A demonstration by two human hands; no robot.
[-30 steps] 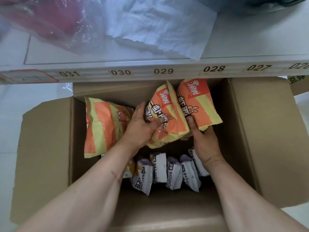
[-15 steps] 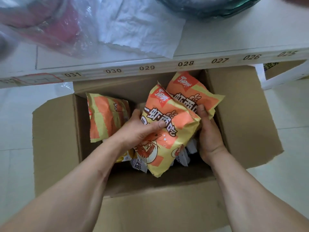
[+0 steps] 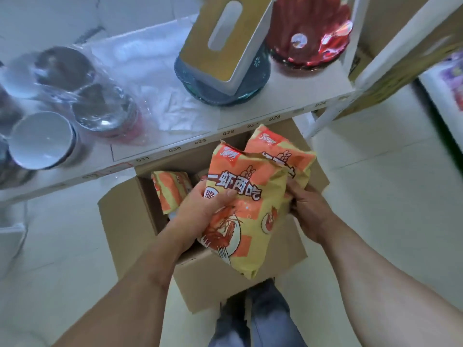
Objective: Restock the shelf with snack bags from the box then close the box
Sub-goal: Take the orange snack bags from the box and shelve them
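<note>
Head-camera view showed two orange-and-yellow snack bags, a front bag (image 3: pixel 246 209) overlapping a rear bag (image 3: pixel 280 156), lifted above the open cardboard box (image 3: pixel 213 274) on the floor. The left hand (image 3: pixel 200 209) gripped the front bag's left side with its thumb across the face. The right hand (image 3: pixel 309 211) gripped the pair from the right edge. Another matching bag (image 3: pixel 171 189) remained inside the box. Just beyond stood the white shelf (image 3: pixel 288 96), carrying bowls in plastic wrap (image 3: pixel 82 96) and a tissue box (image 3: pixel 225 41).

Held only by squeeze from the sides, the rear bag could probably slip out and drop back into the box, or catch the shelf edge on the way up.

Half a second before, both bags sat lower, partly within the box; they had since risen clear of it.
</note>
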